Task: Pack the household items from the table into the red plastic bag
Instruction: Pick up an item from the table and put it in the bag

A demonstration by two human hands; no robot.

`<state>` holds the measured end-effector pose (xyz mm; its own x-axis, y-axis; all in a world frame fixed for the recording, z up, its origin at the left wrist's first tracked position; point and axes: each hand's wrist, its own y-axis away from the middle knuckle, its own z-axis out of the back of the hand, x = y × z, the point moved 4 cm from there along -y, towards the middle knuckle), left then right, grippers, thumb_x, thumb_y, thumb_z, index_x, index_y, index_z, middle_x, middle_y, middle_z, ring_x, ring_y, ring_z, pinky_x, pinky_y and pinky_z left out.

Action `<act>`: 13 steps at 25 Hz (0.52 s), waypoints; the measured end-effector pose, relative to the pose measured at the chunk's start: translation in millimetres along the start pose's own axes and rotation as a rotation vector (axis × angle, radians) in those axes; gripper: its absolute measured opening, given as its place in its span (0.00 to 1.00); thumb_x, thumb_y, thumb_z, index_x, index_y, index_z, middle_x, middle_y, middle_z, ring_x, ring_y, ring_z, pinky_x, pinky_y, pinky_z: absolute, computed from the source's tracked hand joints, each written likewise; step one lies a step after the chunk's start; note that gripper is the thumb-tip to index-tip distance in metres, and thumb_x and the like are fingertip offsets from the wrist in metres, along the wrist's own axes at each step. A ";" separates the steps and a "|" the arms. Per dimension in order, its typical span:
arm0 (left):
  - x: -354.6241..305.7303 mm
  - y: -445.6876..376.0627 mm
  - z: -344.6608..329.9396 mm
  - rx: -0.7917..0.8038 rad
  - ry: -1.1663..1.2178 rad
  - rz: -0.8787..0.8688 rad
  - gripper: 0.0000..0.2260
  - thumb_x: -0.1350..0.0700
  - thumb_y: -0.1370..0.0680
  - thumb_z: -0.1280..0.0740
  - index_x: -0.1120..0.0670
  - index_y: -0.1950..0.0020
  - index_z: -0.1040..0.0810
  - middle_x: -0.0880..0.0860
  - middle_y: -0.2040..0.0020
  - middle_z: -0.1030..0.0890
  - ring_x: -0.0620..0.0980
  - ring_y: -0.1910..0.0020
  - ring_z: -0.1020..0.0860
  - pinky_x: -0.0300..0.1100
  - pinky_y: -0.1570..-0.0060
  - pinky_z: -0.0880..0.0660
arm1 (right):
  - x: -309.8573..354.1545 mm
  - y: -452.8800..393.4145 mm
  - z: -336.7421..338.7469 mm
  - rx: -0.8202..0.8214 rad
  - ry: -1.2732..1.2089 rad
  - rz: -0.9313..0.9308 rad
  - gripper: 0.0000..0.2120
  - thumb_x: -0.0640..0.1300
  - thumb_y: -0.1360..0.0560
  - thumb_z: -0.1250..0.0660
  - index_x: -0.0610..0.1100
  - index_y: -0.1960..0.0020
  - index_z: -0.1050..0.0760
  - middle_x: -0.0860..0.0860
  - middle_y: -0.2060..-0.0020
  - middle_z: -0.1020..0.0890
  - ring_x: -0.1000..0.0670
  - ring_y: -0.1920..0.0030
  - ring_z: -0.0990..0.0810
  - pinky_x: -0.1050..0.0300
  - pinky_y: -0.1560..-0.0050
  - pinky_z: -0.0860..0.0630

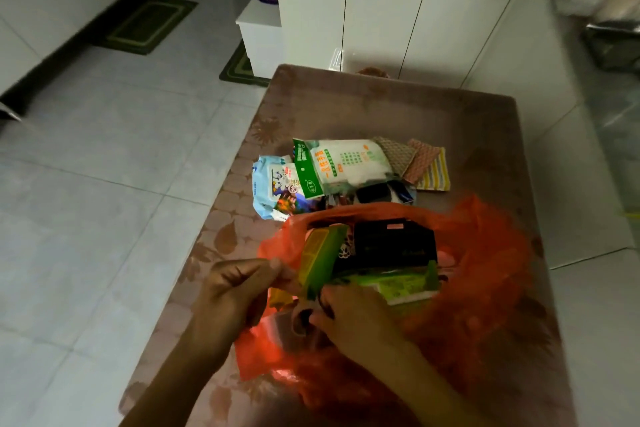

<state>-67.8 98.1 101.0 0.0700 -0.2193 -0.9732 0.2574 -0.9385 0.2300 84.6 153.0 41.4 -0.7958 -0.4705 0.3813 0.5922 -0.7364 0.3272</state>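
A red plastic bag [485,253] sat open on a brown table [346,107]. The left hand [239,291] pinched the bag's edge. The right hand [349,315] reached into the bag, its fingers curled near a green box [320,258] that stood tilted inside. A black pack [394,246] and a green and white pack [398,288] lay in the bag too. Just behind the bag were a blue wipes pack [270,184], a white and green packet [346,163] and some cloths [419,163]. White cupboards [381,10] stood behind the table.
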 end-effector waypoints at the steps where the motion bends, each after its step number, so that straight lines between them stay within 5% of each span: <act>1: -2.1 0.8 -1.4 0.018 0.014 0.012 0.13 0.53 0.25 0.35 0.59 0.62 0.16 0.61 0.65 0.16 0.48 0.82 0.37 0.33 0.78 0.39 | 12.4 -5.9 -10.5 -0.002 0.091 0.017 0.11 0.53 0.22 0.38 0.46 0.47 0.25 0.45 0.48 0.19 0.43 0.44 0.22 0.51 0.53 0.29; 5: -11.7 -8.0 10.1 -0.011 0.027 0.018 0.14 0.54 0.26 0.37 0.63 0.63 0.18 0.64 0.66 0.17 0.51 0.80 0.36 0.35 0.78 0.38 | 13.7 -10.5 -6.3 0.079 0.154 -0.060 0.13 0.57 0.23 0.38 0.48 0.49 0.25 0.46 0.48 0.20 0.44 0.44 0.22 0.52 0.52 0.29; 8: -7.6 -28.2 21.6 -0.090 -0.089 0.043 0.08 0.57 0.26 0.33 0.59 0.56 0.16 0.59 0.63 0.16 0.52 0.77 0.31 0.38 0.76 0.33 | -1.3 -10.6 41.8 -0.060 -0.112 -0.117 0.22 0.68 0.28 0.40 0.49 0.58 0.25 0.53 0.63 0.20 0.52 0.60 0.20 0.56 0.61 0.25; 11: -1.4 -43.6 22.9 -0.147 -0.112 0.064 0.11 0.67 0.23 0.37 0.56 0.49 0.18 0.56 0.58 0.16 0.52 0.74 0.25 0.40 0.75 0.30 | -11.5 -57.7 85.4 -0.398 -0.264 -0.015 0.12 0.58 0.22 0.40 0.50 0.55 0.26 0.55 0.64 0.20 0.56 0.65 0.22 0.63 0.68 0.30; 13: -0.2 -47.0 20.7 -0.145 -0.094 0.076 0.12 0.68 0.23 0.38 0.56 0.48 0.18 0.56 0.57 0.16 0.52 0.72 0.23 0.39 0.74 0.29 | -23.3 -111.4 80.5 -0.395 -0.140 0.036 0.08 0.49 0.21 0.40 0.48 0.51 0.25 0.51 0.52 0.20 0.49 0.51 0.21 0.60 0.61 0.29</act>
<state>-99.9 136.7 90.2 0.0060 -0.3179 -0.9481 0.3916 -0.8716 0.2948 47.4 285.2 65.7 -0.7345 -0.4489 0.5090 0.5036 -0.8633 -0.0346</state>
